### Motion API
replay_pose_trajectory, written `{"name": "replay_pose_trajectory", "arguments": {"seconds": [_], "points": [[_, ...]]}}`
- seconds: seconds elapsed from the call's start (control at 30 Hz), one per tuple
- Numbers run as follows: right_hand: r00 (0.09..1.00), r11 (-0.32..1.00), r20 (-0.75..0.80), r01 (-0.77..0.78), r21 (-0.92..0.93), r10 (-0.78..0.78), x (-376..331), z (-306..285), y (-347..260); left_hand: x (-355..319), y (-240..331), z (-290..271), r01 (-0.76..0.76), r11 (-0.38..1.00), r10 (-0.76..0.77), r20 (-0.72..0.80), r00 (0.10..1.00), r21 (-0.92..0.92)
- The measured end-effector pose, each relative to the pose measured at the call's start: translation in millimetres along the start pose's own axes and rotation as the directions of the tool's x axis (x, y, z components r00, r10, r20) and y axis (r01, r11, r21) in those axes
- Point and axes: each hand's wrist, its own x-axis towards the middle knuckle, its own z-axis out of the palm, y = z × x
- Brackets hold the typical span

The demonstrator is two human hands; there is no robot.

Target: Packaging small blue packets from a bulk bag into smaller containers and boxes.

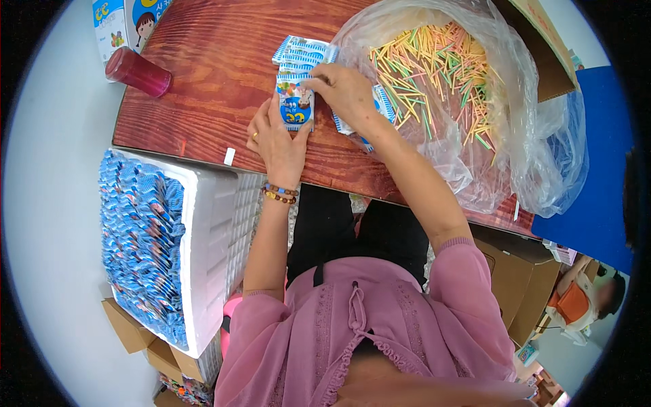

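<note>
A small blue and white packet [295, 117] with a cartoon figure lies on the reddish wooden table in front of me. My left hand [278, 144] spans its lower end, fingers along the left edge and thumb at the lower right corner. Thumb and fingertips of my right hand [344, 96] pinch together at its upper right edge; exactly what they grip is partly hidden. Just beyond, several like packets [305, 49] lie overlapping in a row. More packets [384, 103] show partly under my right wrist, beside a clear plastic bag [352, 32] of thin pastel sticks [434, 74].
A red-pink cup [139, 72] lies tipped at the table's left, near a printed carton [115, 27]. Below left, a white foam box [203, 203] is packed with blue packets [142, 244]. Cardboard boxes [505, 285] stand lower right; another person [583, 298] is at far right.
</note>
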Motion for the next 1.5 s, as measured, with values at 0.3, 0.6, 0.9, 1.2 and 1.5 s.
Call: {"name": "replay_pose_trajectory", "arguments": {"seconds": [0.3, 0.6, 0.9, 1.2, 1.5], "points": [[0.950, 0.931, 0.129, -0.243, -0.272, 0.285, -66.5, -104.5, 24.5, 0.8, -10.9, 7.4, -0.098, 0.994, 0.097, 0.022, 0.995, 0.044], [0.946, 0.950, 0.118, -0.310, 0.039, 0.303, -99.3, -94.0, 42.2, -5.9, 3.0, -3.1, -0.067, 0.993, 0.066, -0.013, 0.998, -0.092], [0.943, 0.744, 0.315, -0.287, 0.603, 0.108, -96.0, -127.3, 23.5, -14.5, 66.1, -4.5, 0.482, 0.317, 0.152, 0.545, 0.824, -0.817], [0.943, 0.580, 0.191, -0.319, 0.750, 0.272, -131.2, -100.1, 53.4, -42.5, 83.5, 14.2, 0.472, 0.063, -0.003, 0.473, 0.881, -0.879], [0.939, 0.578, 0.100, -0.285, 0.764, 0.330, -136.9, -95.5, 46.5, -56.0, 84.6, 20.3, 0.502, 0.018, -0.042, 0.501, 0.864, -0.865]]}}
